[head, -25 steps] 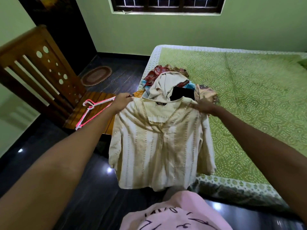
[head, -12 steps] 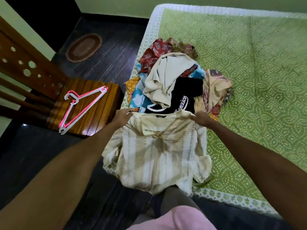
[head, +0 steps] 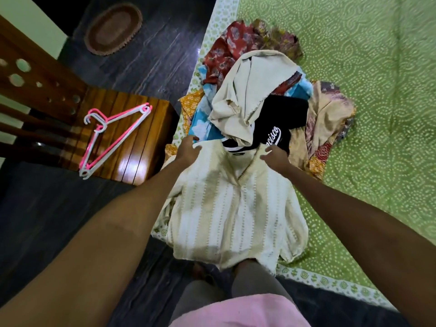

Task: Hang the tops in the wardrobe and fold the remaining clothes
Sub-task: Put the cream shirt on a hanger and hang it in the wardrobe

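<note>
Both hands, left (head: 187, 149) and right (head: 276, 156), spread loosely over cream top (head: 231, 208).

At twelve o'clock the heaped clothes pile (head: 259, 90) crowds the bed's near corner and blocks any reach straight ahead. The cream striped top (head: 233, 208) covers the edge at six o'clock. Open green bedspread (head: 365, 90) lies from one to four o'clock. At nine o'clock the wooden chair (head: 132, 138) carries hangers (head: 113, 138); dark floor (head: 153, 55) lies open at eleven.
</note>
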Tool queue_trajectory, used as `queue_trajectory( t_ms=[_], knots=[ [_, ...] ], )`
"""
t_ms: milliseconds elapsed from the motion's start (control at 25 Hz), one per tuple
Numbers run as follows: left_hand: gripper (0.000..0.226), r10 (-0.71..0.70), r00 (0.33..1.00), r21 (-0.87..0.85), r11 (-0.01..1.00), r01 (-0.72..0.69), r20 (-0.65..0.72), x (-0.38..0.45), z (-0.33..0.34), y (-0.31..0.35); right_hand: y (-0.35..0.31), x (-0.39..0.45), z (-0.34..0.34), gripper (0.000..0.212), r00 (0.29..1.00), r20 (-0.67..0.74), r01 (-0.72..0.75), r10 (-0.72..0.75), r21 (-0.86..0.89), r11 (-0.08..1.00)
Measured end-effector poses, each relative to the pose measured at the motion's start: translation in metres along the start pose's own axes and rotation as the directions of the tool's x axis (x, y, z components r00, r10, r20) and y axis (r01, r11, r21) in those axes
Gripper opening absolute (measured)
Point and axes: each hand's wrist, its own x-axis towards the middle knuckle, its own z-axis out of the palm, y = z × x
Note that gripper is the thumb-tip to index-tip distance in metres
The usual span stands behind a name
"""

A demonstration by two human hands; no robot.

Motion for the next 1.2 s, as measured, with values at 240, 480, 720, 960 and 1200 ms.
queue_trajectory(
  t_ms=[240, 480, 720, 960, 1200],
  knots=[
    [0.036, -0.098, 0.995, -0.132, 0.987, 0.093, -0.028, -0.006, -0.040, -0.075, -0.080, -0.004, 0.072, 0.061, 0.974, 0.220, 0.052, -0.056, 0.027, 0.998],
    [0.037, -0.189, 0.977, -0.264, 0.952, 0.157, -0.101, 0.008, -0.119, -0.183, -0.187, 0.011, 0.181, 0.055, 0.955, 0.276, 0.109, -0.104, -0.004, 0.994],
    [0.030, -0.272, 0.955, -0.240, 0.941, 0.238, -0.119, 0.054, -0.192, -0.291, -0.292, 0.044, 0.303, 0.029, 0.926, 0.348, 0.180, -0.146, -0.069, 0.981],
    [0.032, -0.373, 0.895, -0.086, 0.928, 0.364, -0.243, 0.122, -0.230, -0.362, -0.358, 0.091, 0.411, 0.023, 0.914, 0.397, -0.195, 0.086, 0.243, 0.950],
    [0.034, -0.338, 0.920, 0.051, 0.934, 0.354, -0.201, 0.166, -0.222, -0.399, -0.365, 0.119, 0.461, 0.020, 0.862, 0.448, -0.455, 0.236, 0.479, 0.751]
  ],
)
